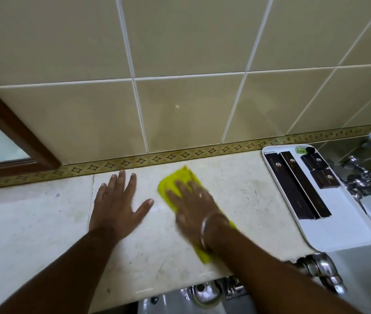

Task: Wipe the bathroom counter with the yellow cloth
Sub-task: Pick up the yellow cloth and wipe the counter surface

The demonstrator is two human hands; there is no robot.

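Observation:
The pale marble bathroom counter runs along a tiled wall. A yellow cloth lies spread on its middle. My right hand presses flat on top of the cloth, fingers toward the wall, blurred by motion; a metal bangle sits on the wrist. More of the cloth shows under that forearm near the front edge. My left hand rests flat on the bare counter just left of the cloth, fingers spread, holding nothing.
A white tray with dark toiletry boxes and a small green bottle stands at the counter's right end. Chrome taps and a white basin lie beyond it. Chrome fittings sit below the front edge. A wood-framed mirror is at left.

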